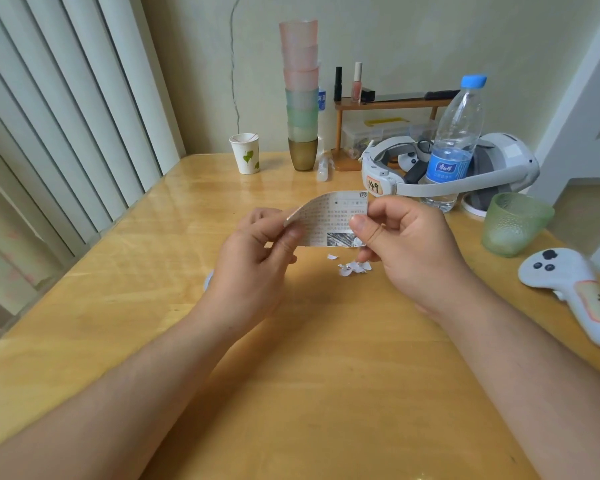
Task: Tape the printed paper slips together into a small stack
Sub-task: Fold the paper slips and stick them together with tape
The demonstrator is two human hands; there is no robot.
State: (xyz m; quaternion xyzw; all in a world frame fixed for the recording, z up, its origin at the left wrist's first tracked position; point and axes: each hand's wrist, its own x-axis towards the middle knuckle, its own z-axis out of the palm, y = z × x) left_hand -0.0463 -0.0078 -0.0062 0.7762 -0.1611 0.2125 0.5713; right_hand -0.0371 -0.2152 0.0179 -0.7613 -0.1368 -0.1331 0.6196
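A printed paper slip (329, 216) with small text and a dark picture at its lower edge is held above the wooden table (291, 358). My left hand (257, 251) pinches its curled left end between thumb and fingers. My right hand (406, 244) pinches its right side, thumb on the front. Small torn white paper scraps (352, 267) lie on the table just below the slip. A pale round edge (208, 280) peeks out behind my left wrist; what it is cannot be told.
A tall stack of coloured cups (301, 98) and a paper cup (245, 153) stand at the back. A headset (465, 168) and water bottle (456, 140) sit back right, with a green glass (513, 223) and a white controller (568, 289) at the right edge.
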